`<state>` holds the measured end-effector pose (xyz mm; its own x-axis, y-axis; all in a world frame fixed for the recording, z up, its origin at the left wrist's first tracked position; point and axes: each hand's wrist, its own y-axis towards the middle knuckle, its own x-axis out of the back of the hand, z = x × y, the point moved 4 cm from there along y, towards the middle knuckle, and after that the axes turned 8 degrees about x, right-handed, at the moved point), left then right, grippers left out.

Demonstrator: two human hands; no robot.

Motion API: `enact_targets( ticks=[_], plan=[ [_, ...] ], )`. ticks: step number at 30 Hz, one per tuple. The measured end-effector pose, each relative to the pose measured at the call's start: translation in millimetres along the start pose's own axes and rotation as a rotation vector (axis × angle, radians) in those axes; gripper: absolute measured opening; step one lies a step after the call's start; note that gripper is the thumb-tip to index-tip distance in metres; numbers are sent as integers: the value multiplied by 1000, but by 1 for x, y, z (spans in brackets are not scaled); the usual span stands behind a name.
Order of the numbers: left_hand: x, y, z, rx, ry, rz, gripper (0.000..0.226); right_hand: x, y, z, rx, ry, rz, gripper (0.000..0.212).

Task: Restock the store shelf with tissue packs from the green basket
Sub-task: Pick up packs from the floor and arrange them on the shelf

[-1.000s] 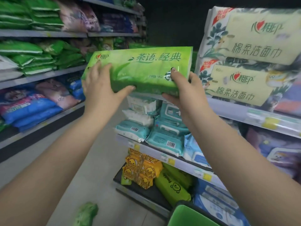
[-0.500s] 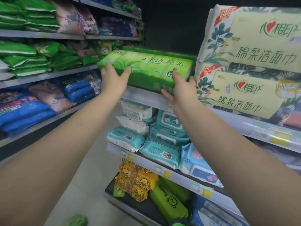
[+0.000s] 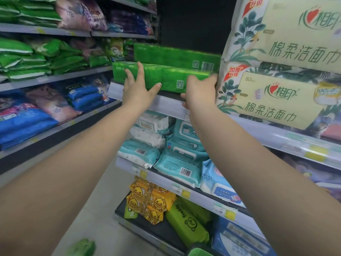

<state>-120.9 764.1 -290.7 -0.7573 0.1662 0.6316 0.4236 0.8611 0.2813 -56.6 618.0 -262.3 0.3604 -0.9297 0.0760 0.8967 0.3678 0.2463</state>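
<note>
1. The green tissue pack [image 3: 166,78] we held up in the air a second ago, its printed face toward us, now lies flat on the shelf [image 3: 166,105], long edge facing out with its QR code showing. It has gone from lifted, to tipped onto the shelf lip half a second ago, to resting on the shelf board.

2. Our left hand [image 3: 137,89] presses the front of that pack with fingers spread and straight, thumb out to the side; it no longer wraps the pack's end as it did.

3. Our right hand [image 3: 200,91] is at the pack's right end, fingers curled over the end toward the back. It seems to hold that end, though the fingertips are hidden.

4. Just behind the pack, and a little higher, sits a second green pack [image 3: 177,55], so ours is going in as the front row.

5. Touching the pack's right end stands the stack of cream facial-towel packs [image 3: 280,100]; below it, on the next shelf down, lie teal wet-wipe packs [image 3: 177,163].

6. We judge this pack nearly placed: a last push to square it, then back to the green basket [image 3: 200,253], whose rim shows far below the pack at the bottom edge.
</note>
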Motion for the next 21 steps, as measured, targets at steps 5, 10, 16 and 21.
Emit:
enact_targets(
  ticks=[5, 10, 16, 21],
  plan=[
    [-1, 1, 0, 21, 136, 42, 83, 2, -5, 6, 66, -141, 80, 81],
    [0, -1, -2, 21, 191, 53, 83, 7, -21, 11, 205, -294, 134, 72],
    [-6, -19, 4, -41, 184, 80, 75, -10, -33, 11, 474, -435, 155, 76],
    [-8, -41, 19, -97, 163, 35, 69, -34, -45, -3, 624, -601, 245, 74]
  ],
)
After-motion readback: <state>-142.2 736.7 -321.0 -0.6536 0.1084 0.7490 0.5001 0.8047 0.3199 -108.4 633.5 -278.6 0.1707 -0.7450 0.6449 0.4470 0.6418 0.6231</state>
